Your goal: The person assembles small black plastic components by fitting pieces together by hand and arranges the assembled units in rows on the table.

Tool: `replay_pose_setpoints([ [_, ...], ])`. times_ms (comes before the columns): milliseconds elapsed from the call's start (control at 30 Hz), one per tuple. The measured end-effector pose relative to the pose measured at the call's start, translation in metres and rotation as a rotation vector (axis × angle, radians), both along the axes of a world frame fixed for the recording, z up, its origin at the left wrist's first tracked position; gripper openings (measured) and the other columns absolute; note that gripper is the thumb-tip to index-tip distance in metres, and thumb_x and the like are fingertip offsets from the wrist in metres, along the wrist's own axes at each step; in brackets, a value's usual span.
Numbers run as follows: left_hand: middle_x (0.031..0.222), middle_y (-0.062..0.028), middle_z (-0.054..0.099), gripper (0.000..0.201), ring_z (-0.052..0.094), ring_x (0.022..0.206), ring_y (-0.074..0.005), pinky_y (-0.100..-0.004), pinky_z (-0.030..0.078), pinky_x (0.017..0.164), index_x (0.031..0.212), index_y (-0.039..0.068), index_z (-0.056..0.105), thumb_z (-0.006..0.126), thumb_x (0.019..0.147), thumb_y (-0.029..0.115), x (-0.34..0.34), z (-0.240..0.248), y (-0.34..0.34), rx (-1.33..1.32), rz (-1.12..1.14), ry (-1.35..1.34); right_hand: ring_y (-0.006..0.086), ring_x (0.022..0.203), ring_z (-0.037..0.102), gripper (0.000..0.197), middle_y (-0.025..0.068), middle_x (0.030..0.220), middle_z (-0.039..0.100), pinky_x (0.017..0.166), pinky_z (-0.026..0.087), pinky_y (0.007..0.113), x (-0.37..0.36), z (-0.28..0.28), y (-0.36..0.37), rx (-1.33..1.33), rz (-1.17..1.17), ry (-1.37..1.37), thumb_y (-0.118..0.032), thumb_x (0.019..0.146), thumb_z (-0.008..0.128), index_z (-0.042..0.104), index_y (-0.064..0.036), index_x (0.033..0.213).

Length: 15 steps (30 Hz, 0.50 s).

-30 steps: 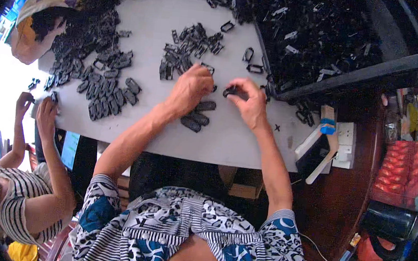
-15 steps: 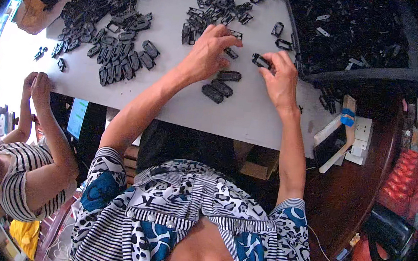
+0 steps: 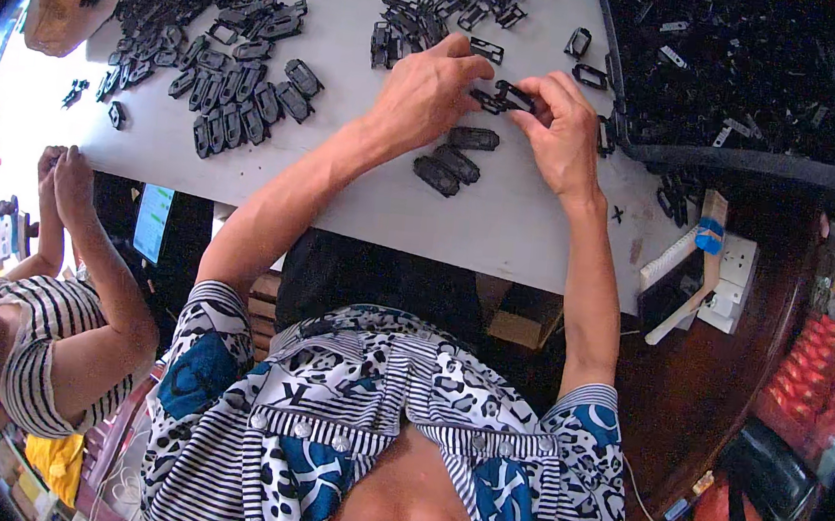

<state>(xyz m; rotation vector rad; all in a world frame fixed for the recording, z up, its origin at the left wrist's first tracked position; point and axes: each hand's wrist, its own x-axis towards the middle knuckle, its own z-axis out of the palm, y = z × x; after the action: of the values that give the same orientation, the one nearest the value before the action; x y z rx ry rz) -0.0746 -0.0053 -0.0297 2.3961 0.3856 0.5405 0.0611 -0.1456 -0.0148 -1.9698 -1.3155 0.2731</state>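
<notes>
We've closed gap since half-second ago: our right hand (image 3: 542,112) pinches black frame (image 3: 516,96) over surface (image 3: 391,220); left hand (image 3: 429,91), fingertips partly hidden, seemingly pinches dark piece (image 3: 487,101). Parts now just beside each other.

Left hand (image 3: 429,89) hides part of its own fingertips, so its grip on the small dark piece (image 3: 486,102) can't be confirmed. Right hand (image 3: 563,124) covers the palm-side end of the black frame (image 3: 516,96); frame and piece overlap in view, contact unclear. Parts heap (image 3: 452,3) beyond the left hand: top edge clips it, overlaps too dense to count. Bin (image 3: 728,163) beyond and right of the right hand: also clipped up top, contents mostly too dark and tiny to sort. Far left of the left hand, co-worker's hands (image 3: 65,181) overlap; whatever's between them is too small to identify.
</notes>
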Motion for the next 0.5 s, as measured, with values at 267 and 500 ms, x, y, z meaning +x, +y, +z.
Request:
replay_pose_setpoints([
  [267,0.091,-0.0124,0.064,0.029,0.065,0.081,-0.0314,-0.0366,0.053,0.071,0.097,0.004,0.069,0.069,0.07,-0.006,0.017,-0.007,0.001,-0.031,0.028,-0.11,0.0194,0.073,0.062,0.032,0.0087,0.09,0.063,0.066,0.051,0.031,0.002,-0.012,-0.004,0.094,-0.069,0.164,0.001,0.07,0.075,0.06,-0.0015,0.099],
  [500,0.097,-0.0114,0.066,0.033,0.067,0.087,-0.025,-0.0337,0.054,0.076,0.103,0.003,0.069,0.068,0.072,-0.008,0.013,-0.015,-0.008,-0.335,-0.033,-0.225,0.0179,0.071,0.06,0.032,0.008,0.089,0.063,0.064,0.05,0.031,0.002,-0.012,-0.01,0.118,-0.054,0.123,0.002,0.071,0.075,0.059,-0.0013,0.098],
])
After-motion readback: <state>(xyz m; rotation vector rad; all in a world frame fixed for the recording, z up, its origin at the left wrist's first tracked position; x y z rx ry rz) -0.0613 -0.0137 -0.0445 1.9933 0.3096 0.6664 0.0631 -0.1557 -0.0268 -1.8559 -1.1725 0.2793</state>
